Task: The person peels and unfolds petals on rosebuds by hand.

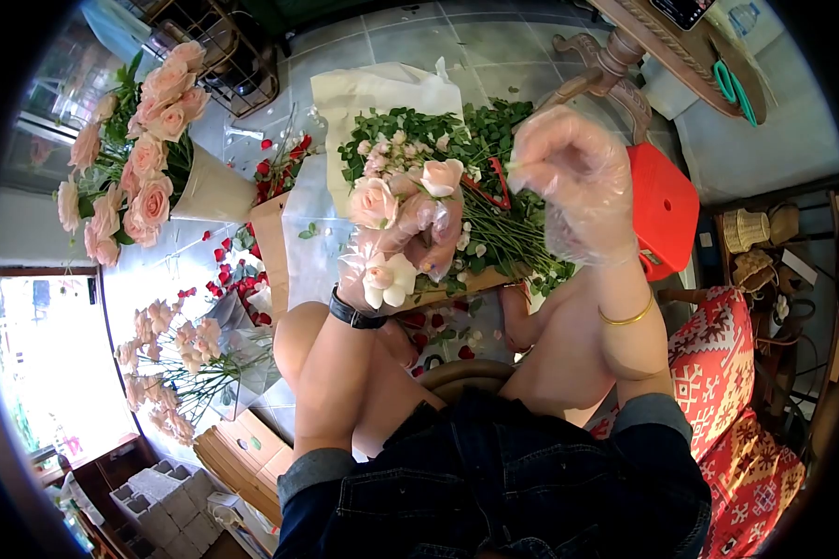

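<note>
My left hand (pixel 421 228), in a clear plastic glove, is closed around the stems of several pale roses. A pink rose (pixel 373 202) and a cream rose (pixel 389 279) stick out beside its fingers. My right hand (pixel 573 172), also gloved, is raised to the right with its fingers curled together at a small pale bit too small to name. Between the hands lie green stems (pixel 508 219) and a red-handled tool (pixel 501 184). Small pink spray roses (pixel 396 152) rest on leaves beyond my left hand.
A cream bucket (pixel 216 186) of pink roses stands at the left, with more roses (pixel 196 345) below it. Red petals litter the tiled floor. A red stool (pixel 664 210) and a carved wooden table (pixel 662 42) are at the right.
</note>
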The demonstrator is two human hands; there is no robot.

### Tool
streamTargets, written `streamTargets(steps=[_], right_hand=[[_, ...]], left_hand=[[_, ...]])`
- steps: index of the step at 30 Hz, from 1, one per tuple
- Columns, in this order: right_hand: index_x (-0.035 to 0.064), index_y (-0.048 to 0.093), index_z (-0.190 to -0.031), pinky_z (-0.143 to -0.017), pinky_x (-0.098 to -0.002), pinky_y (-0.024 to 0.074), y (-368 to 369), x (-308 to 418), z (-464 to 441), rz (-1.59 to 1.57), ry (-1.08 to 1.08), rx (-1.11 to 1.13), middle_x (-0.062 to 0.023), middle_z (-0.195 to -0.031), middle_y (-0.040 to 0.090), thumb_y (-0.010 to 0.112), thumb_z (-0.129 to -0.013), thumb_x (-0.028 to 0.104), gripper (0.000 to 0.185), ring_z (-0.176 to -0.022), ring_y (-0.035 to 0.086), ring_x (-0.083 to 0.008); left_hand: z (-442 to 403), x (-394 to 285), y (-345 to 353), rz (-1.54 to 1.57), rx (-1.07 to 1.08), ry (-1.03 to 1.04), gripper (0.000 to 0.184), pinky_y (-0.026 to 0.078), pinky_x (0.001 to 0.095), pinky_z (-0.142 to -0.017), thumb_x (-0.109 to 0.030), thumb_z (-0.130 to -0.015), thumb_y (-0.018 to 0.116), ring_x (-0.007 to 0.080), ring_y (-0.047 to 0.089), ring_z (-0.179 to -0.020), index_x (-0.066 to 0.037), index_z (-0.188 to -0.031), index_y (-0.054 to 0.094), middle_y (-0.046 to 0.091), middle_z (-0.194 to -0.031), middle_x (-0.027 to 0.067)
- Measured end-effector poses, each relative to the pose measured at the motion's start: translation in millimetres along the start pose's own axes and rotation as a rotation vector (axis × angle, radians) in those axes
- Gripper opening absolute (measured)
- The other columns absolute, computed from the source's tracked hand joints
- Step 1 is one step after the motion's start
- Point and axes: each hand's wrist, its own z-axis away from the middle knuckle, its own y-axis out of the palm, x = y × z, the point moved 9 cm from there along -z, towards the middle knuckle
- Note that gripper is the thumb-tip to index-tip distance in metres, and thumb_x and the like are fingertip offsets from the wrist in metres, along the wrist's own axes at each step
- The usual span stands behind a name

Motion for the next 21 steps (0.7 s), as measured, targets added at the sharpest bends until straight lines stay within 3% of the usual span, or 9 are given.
streamTargets(steps=[3,4,6,9,11,12,13,18,21], right_hand=[[0.0045,0.063,-0.089,-0.068,-0.0231,0.0444,-5.1,-20.8,1.9,0.175,0.320,0.051,-0.0049,-0.083,0.059,0.063,-0.076,0.005,0.013,-0.076,0.055,-0.0124],[0.0045,0.063,-0.089,-0.068,-0.0231,0.0444,-6.6,-23.3,1.3,0.175,0.319,0.051,-0.0049,-0.083,0.059,0.063,-0.076,0.005,0.013,-0.076,0.055,-0.0124],[0.0041,0.064,-0.094,-0.068,-0.0233,0.0440,2.6,-15.8,-2.7,0.463,0.112,0.202,-0.0051,-0.082,0.058,0.062,-0.077,0.007,0.017,-0.077,0.054,-0.0144],[0.0040,0.064,-0.095,-0.067,-0.0240,0.0439,0.0,-9.3,-3.3,0.415,0.101,0.150,-0.0051,-0.080,0.059,0.063,-0.077,0.009,0.019,-0.077,0.054,-0.0155],[0.0036,0.064,-0.094,-0.067,-0.0242,0.0440,0.8,-2.1,-3.7,0.402,0.047,0.124,-0.0053,-0.079,0.059,0.064,-0.076,0.009,0.018,-0.076,0.054,-0.0148],[0.0033,0.064,-0.092,-0.066,-0.0241,0.0439,3.3,0.4,-3.2,0.297,0.071,0.103,-0.0053,-0.078,0.059,0.064,-0.076,0.009,0.017,-0.074,0.055,-0.0137],[0.0030,0.064,-0.090,-0.065,-0.0240,0.0438,5.0,1.8,-2.7,0.191,0.095,0.082,-0.0053,-0.077,0.060,0.065,-0.075,0.008,0.016,-0.072,0.055,-0.0126],[0.0027,0.063,-0.086,-0.064,-0.0220,0.0423,16.6,3.1,0.0,0.260,0.089,0.128,-0.0039,-0.078,0.060,0.067,-0.073,0.007,0.015,-0.070,0.053,-0.0086],[0.0029,0.063,-0.088,-0.062,-0.0214,0.0419,11.3,-1.1,1.0,0.225,0.109,0.070,-0.0030,-0.078,0.059,0.067,-0.072,0.007,0.016,-0.069,0.052,-0.0075]], left_hand=[[4.7,-5.5,-10.7,-0.125,-0.146,-0.002,0.026,0.036,0.0218,-0.043,-0.022,-0.081,0.061,0.0104,0.046,-0.051,0.000,-0.093,0.054,0.050,-0.070,0.0046],[3.3,-3.8,-11.4,-0.125,-0.145,-0.002,0.026,0.036,0.0218,-0.043,-0.022,-0.081,0.061,0.0104,0.046,-0.051,0.000,-0.093,0.054,0.050,-0.070,0.0046],[-0.4,-22.7,-7.1,-0.550,-0.110,0.275,0.016,0.040,0.0218,-0.047,-0.015,-0.078,0.062,0.0131,0.051,-0.059,-0.001,-0.087,0.058,0.055,-0.078,0.0072],[-0.6,-27.0,-9.9,-0.702,-0.125,0.431,0.011,0.045,0.0294,-0.058,-0.003,-0.072,0.062,0.0194,0.055,-0.069,-0.001,-0.083,0.061,0.058,-0.084,0.0103],[2.9,-8.7,-27.4,-0.368,-0.292,0.180,0.013,0.044,0.0342,-0.066,-0.007,-0.070,0.064,0.0233,0.055,-0.071,0.000,-0.081,0.062,0.059,-0.081,0.0116],[1.5,-9.9,-26.7,-0.368,-0.292,0.180,0.013,0.044,0.0342,-0.066,-0.007,-0.070,0.064,0.0233,0.055,-0.071,0.000,-0.081,0.062,0.059,-0.081,0.0116],[-0.7,-17.5,-21.0,-0.511,-0.259,0.249,0.014,0.044,0.0330,-0.064,-0.010,-0.070,0.065,0.0228,0.055,-0.070,0.000,-0.079,0.061,0.059,-0.080,0.0114],[-3.1,-28.1,-10.9,-0.849,-0.152,0.365,0.016,0.044,0.0315,-0.063,-0.013,-0.068,0.065,0.0218,0.055,-0.069,0.000,-0.074,0.061,0.058,-0.076,0.0112],[-5.2,-26.6,-8.3,-0.762,-0.165,0.290,0.017,0.044,0.0315,-0.063,-0.016,-0.068,0.065,0.0223,0.055,-0.069,0.001,-0.072,0.060,0.058,-0.075,0.0113]])
